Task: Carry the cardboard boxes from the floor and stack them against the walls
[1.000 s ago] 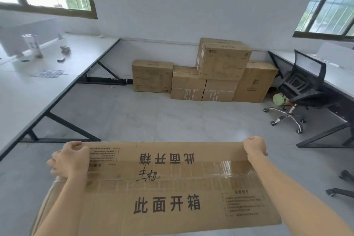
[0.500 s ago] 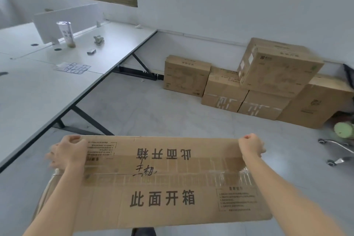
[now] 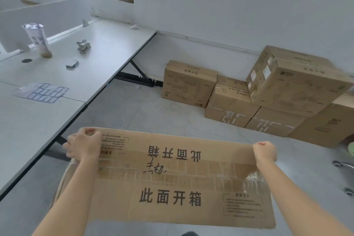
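A wide, taped cardboard box (image 3: 172, 178) with black printed characters on its top is carried in front of me, above the floor. My left hand (image 3: 84, 144) grips its far left corner with curled fingers. Its far right corner is held by my right hand (image 3: 265, 152), fingers curled over the edge. Against the white wall ahead on the right stands a stack of cardboard boxes (image 3: 254, 99): a single box (image 3: 188, 83) at the left, two taped low boxes with a big box (image 3: 295, 80) tilted on top, and one more at the right edge.
A long white desk (image 3: 63, 86) runs along my left, its black frame reaching the floor near the leftmost box; a cup (image 3: 37, 39), small items and a sheet lie on it. Chair casters (image 3: 343, 165) show at the right edge. Grey tiled floor (image 3: 145, 113) lies between me and the stack.
The view has swung left and closer to the wall; the stacked boxes have shifted to the right and grown larger. Both hands keep the same grip on the carried box.
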Tool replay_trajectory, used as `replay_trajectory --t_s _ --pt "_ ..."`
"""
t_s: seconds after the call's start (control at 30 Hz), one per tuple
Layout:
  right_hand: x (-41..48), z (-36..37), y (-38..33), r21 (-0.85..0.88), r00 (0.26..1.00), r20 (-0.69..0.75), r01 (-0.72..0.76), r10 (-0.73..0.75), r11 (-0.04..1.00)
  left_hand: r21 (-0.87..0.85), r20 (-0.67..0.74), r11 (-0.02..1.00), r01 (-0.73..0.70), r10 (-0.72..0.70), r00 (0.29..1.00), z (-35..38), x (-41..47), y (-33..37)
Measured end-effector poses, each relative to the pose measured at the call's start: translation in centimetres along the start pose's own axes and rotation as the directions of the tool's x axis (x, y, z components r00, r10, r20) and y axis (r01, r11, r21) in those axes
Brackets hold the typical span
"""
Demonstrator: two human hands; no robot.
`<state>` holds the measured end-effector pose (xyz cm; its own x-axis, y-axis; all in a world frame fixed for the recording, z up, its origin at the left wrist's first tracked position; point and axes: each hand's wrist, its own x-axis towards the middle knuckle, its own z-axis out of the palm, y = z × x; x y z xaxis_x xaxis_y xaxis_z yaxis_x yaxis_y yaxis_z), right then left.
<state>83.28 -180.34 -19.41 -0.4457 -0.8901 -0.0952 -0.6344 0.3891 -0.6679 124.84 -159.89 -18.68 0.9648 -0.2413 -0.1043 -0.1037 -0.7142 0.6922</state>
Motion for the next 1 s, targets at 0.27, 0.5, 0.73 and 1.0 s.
replay_trajectory --t_s 0.27,0.5,0.73,1.0 --pt "12.7 6.1 -4.6 0.057 0.997 -0.005 -0.077 0.077 0.995 0.015 0.073 0.999 -0.044 0.043 0.996 12.2 6.2 10.6" --pt "25.7 11.2 -12.6 0.126 0.991 0.119 -0.083 0.068 0.989 0.01 0.052 1.0 -0.001 0.001 0.999 20.4 11.4 20.7" --pt "33.9 16.3 -19.1 0.133 0.993 0.112 -0.063 0.048 0.989 -0.023 -0.024 0.999 0.04 -0.04 0.999 26.3 15.9 27.5" --pt "43.3 24.6 -26.4 0.167 0.99 0.124 -0.08 0.06 0.983 -0.019 -0.004 0.998 0.06 -0.061 0.998 35.7 25.4 34.2"
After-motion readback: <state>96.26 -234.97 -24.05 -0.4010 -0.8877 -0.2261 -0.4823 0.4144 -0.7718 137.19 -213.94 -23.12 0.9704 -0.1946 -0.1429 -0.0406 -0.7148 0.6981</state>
